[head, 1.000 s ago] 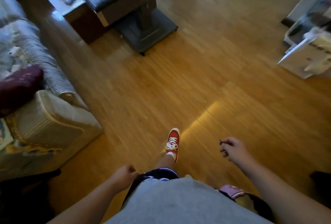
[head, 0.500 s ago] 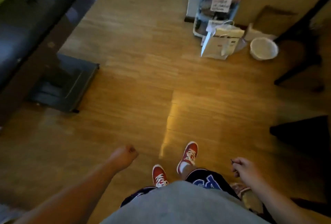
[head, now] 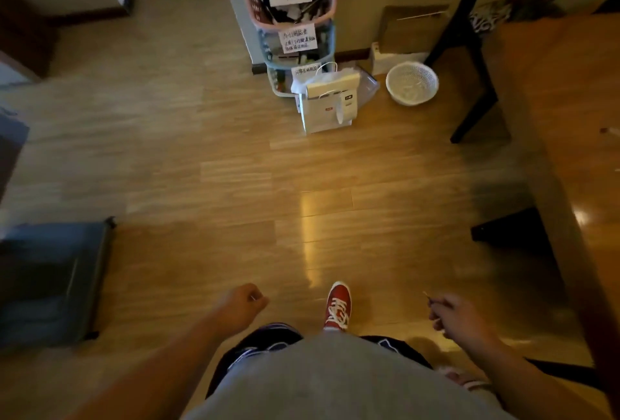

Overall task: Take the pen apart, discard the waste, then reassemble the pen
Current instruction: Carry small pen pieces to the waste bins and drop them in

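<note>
Biggest risk here is dropping the waste. The right hand (head: 459, 317) pinches a thin sliver, probably the old pen refill (head: 428, 296), with just the tip poking out, so a loose grip lets it fall on the wood floor (head: 235, 168). The left hand (head: 240, 305) is a closed fist; can't tell if anything's inside. The white basket (head: 412, 83) sits far off on the right, well apart, and the dim light could make a toss miss.

white basket (head: 412, 83), paper bag (head: 327, 107), labelled rack (head: 291, 13)
</note>
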A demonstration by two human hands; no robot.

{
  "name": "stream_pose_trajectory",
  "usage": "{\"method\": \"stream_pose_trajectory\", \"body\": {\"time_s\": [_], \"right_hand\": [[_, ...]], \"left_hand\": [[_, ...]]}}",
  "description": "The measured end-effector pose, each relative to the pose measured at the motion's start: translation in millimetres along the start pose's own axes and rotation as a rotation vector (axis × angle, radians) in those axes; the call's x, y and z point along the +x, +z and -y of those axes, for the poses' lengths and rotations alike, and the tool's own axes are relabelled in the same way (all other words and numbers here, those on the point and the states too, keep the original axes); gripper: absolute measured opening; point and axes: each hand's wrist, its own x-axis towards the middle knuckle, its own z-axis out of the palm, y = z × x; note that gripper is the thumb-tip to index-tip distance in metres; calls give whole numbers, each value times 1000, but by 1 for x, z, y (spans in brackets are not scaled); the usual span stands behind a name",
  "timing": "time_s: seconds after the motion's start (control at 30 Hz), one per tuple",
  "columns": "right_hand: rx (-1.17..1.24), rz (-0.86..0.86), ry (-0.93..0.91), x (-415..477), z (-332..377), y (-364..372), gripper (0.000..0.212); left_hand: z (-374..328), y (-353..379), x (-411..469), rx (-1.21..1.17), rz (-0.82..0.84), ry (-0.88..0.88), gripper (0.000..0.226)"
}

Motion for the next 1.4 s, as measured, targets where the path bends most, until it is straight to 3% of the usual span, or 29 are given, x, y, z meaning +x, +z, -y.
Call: {"method": "stream_pose_trajectory", "body": {"time_s": [0.23, 0.4, 0.73, 1.03, 1.3, 1.4], "right_hand": [[60, -43, -79, 67, 104, -45, 16], [121, -73, -81, 112, 155, -75, 15], [504, -270, 182, 131, 168, -152, 16], [787, -471, 346, 107, 94, -203, 17], [949, -430, 240, 113, 47, -304, 19], [1017, -457, 183, 125, 36, -347, 17]], "left_hand": [[-59, -43, 64, 97, 28, -76, 21], [-125, -83, 135, 207, 78, -32, 22], [-386, -142, 253, 552, 180, 263, 24], [-600, -33, 247, 735, 322, 600, 18], [-726, 107, 167, 796, 463, 952, 16], [-758, 156, 158, 887, 445, 1024, 17]]}}
